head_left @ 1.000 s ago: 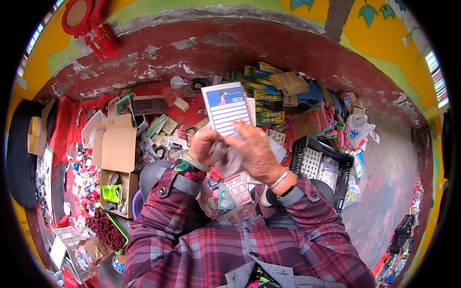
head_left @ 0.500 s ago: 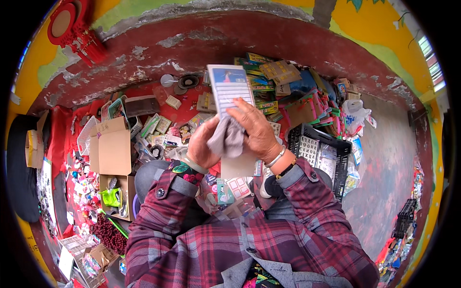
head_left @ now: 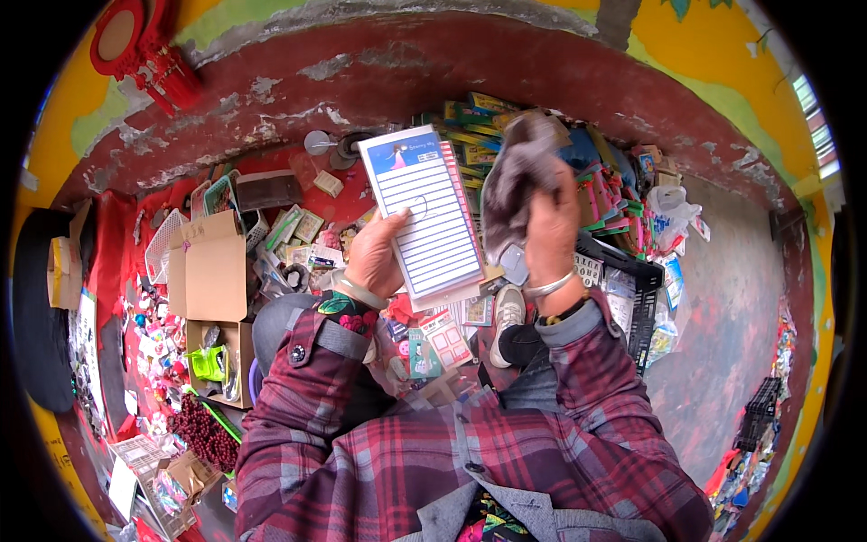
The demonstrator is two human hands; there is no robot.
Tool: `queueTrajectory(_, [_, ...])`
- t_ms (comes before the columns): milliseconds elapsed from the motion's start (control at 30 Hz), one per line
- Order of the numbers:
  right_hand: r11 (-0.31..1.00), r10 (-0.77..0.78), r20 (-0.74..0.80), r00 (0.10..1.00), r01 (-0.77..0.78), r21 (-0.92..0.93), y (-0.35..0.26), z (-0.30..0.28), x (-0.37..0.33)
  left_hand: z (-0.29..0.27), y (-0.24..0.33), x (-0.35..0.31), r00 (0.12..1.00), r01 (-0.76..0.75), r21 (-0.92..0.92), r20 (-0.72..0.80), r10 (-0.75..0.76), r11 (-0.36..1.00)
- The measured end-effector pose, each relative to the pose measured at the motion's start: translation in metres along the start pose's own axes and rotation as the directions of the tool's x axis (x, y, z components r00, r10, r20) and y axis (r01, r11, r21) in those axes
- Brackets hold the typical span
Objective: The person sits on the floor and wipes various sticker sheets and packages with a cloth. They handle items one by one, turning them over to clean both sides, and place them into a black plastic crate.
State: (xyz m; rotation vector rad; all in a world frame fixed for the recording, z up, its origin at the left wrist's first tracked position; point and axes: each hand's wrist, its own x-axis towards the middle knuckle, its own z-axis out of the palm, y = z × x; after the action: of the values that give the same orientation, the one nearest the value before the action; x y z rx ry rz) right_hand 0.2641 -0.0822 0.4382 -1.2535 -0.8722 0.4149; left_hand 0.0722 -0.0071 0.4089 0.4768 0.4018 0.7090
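Observation:
My left hand (head_left: 375,257) grips the left edge of a lined notepad (head_left: 428,226), thumb on its front and fingers behind. The pad has ruled white lines, a blue picture band with a pink-dressed figure at the top, and red-edged tabs along its right side. It is held up slightly tilted, above the floor. To its right, my right hand (head_left: 553,239) is closed around a greyish-brown cloth (head_left: 521,176), which is raised and blurred by motion. The cloth is apart from the pad.
Between my feet lie cards and small booklets (head_left: 447,348). A black plastic crate (head_left: 643,312) stands at the right, flat packages (head_left: 483,135) pile against the wall. On the left are an open cardboard box (head_left: 212,280), a white basket (head_left: 165,244) and dark red beads (head_left: 205,438).
My right hand has lifted the cloth off the notepad and moved right with it. My left hand now holds the pad alone by its edge, its lined front uncovered.

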Motion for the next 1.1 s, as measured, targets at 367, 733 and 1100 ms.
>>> queueTrajectory(367, [0.656, -0.242, 0.658, 0.713, 0.62, -0.43, 0.015, 0.041, -0.048, -0.022, -0.019, 0.003, 0.994, 0.053, 0.009, 0.099, -0.053, 0.999])
queueTrajectory(733, [0.556, -0.371, 0.481, 0.794, 0.605, -0.57, 0.021, 0.027, -0.022, -0.011, -0.015, -0.001, 0.993, 0.017, 0.151, 0.11, -0.034, 0.988])
queueTrajectory(1100, [0.934, -0.274, -0.055, 0.96, 0.252, -0.255, -0.008, -0.004, 0.007, -0.003, -0.011, -0.001, 0.999, 0.033, 0.172, 0.025, -0.038, 0.985])
